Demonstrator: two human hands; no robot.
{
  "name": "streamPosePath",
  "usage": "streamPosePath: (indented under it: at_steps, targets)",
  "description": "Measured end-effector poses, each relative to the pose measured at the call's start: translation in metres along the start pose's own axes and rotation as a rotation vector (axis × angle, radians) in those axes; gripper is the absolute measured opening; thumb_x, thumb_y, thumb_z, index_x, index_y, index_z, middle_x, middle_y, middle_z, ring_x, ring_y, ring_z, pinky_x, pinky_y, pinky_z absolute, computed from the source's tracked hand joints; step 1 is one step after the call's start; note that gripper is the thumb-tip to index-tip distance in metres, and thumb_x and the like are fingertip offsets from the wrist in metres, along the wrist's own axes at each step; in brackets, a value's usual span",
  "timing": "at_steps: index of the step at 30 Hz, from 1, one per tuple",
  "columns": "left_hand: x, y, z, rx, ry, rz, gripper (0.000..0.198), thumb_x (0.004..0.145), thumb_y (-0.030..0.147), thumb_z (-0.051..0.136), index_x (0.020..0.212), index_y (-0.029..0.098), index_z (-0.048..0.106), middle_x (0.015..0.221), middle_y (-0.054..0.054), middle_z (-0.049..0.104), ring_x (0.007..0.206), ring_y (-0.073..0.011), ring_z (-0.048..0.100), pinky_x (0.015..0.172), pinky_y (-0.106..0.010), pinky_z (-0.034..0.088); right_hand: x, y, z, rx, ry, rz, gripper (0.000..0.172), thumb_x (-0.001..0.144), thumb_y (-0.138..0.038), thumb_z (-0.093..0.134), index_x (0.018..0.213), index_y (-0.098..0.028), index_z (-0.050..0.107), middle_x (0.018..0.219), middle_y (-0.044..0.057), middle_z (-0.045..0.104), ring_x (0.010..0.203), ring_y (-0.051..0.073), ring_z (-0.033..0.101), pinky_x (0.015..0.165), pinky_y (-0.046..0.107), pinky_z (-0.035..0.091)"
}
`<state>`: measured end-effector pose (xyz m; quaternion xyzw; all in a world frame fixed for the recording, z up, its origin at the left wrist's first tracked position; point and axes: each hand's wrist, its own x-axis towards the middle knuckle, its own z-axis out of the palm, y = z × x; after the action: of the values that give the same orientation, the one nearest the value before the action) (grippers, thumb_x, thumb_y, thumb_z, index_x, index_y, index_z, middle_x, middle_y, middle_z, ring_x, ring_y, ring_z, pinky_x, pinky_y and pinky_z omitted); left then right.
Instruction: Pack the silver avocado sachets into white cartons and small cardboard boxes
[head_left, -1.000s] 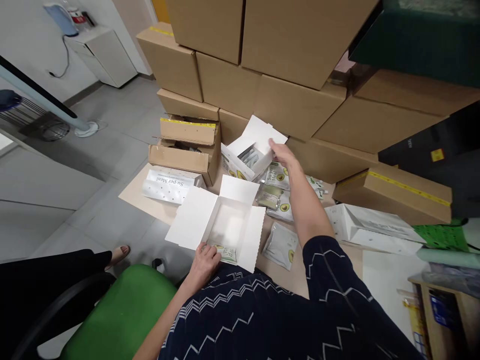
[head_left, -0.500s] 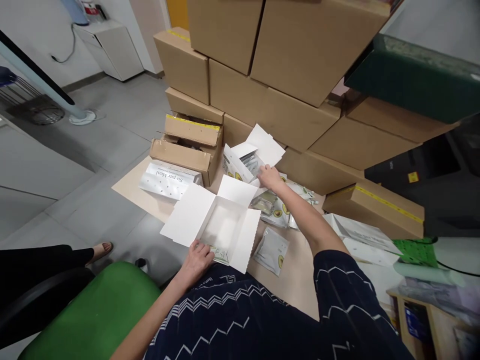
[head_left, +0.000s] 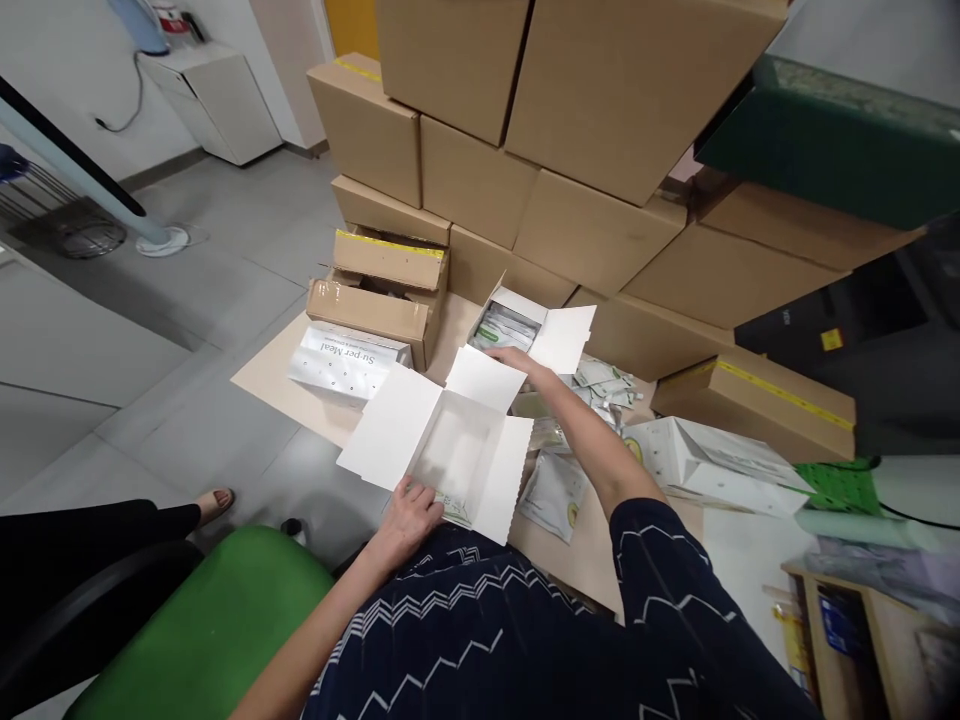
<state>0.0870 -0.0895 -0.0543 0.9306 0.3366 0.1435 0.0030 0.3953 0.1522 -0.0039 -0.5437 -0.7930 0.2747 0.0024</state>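
Note:
My left hand (head_left: pixel 411 515) is closed on the near left edge of an open white carton (head_left: pixel 373 430), its fingers curled over the rim. A few packets with green print (head_left: pixel 456 510) lie against the near wall inside; much of the carton's bottom is bare. My right hand (head_left: pixel 519 362) is at the near edge of a second open white carton (head_left: pixel 564 338), fingers closed on its wall and partly hidden by a flap of the first. Upright packets (head_left: pixel 508 328) fill that second carton. A silvery pouch with an avocado picture (head_left: pixel 553 495) lies beside the first carton.
A closed white "Su-per Meal" box (head_left: pixel 349 362) and an open brown box (head_left: pixel 367 308) stand at left. Stacked brown cartons (head_left: pixel 480 185) wall off the back. More pouches (head_left: pixel 604 385) and a white box (head_left: pixel 712 460) lie at right. A green chair (head_left: pixel 210 620) is near left.
The second carton has gone from tilted to sitting flatter, its packets now showing plainly. My right hand has moved lower and left with it. My left hand stays on the first carton.

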Motion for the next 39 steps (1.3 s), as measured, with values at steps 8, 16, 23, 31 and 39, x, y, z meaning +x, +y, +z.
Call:
streamPosePath:
  at_steps: [8, 16, 23, 31, 39]
  targets:
    - [-0.002, -0.001, 0.004, -0.006, -0.008, -0.001, 0.018, 0.091, 0.012, 0.055, 0.075, 0.021, 0.058, 0.077, -0.002, 0.059, 0.075, -0.0180, 0.053, 0.095, -0.042, 0.038, 0.036, -0.008, -0.047, 0.117, 0.347, 0.191, 0.037, 0.090, -0.023, 0.047, 0.121, -0.011, 0.064, 0.108, 0.011, 0.069, 0.096, 0.020, 0.063, 0.089, 0.031, 0.048]
    - [-0.002, 0.001, 0.007, 0.003, -0.010, -0.008, 0.016, 0.090, 0.016, 0.057, 0.075, 0.021, 0.054, 0.077, -0.001, 0.057, 0.078, -0.0183, 0.052, 0.097, -0.044, 0.036, 0.102, -0.033, -0.041, -0.119, 0.023, 0.121, 0.029, 0.092, -0.035, 0.052, 0.103, -0.017, 0.072, 0.123, 0.013, 0.067, 0.129, 0.032, 0.048, 0.111, 0.049, 0.034]
    - [0.000, 0.000, 0.002, -0.007, -0.014, -0.025, 0.016, 0.090, 0.014, 0.055, 0.076, 0.020, 0.054, 0.078, -0.002, 0.057, 0.078, -0.0179, 0.052, 0.096, -0.043, 0.038, 0.074, -0.012, -0.056, 0.061, 0.296, 0.090, 0.038, 0.096, -0.030, 0.038, 0.106, -0.014, 0.071, 0.108, 0.007, 0.072, 0.097, 0.018, 0.062, 0.084, 0.025, 0.046]
    - [0.004, -0.004, 0.005, 0.016, 0.015, 0.007, 0.020, 0.093, 0.014, 0.054, 0.074, 0.020, 0.055, 0.076, -0.002, 0.057, 0.074, -0.0179, 0.052, 0.092, -0.043, 0.040, 0.021, 0.003, -0.024, -0.215, -0.091, 0.318, 0.022, 0.086, -0.028, 0.064, 0.099, -0.013, 0.074, 0.111, 0.015, 0.072, 0.095, 0.023, 0.066, 0.076, 0.026, 0.045]
    - [0.009, -0.011, -0.006, -0.016, -0.037, 0.064, 0.021, 0.098, 0.033, 0.054, 0.086, 0.018, 0.061, 0.083, -0.005, 0.062, 0.081, -0.0204, 0.056, 0.088, -0.042, 0.044, -0.049, -0.040, -0.086, -0.131, 0.402, 0.192, 0.028, 0.097, -0.025, 0.046, 0.097, -0.018, 0.073, 0.092, 0.009, 0.073, 0.087, 0.023, 0.064, 0.079, 0.033, 0.046]
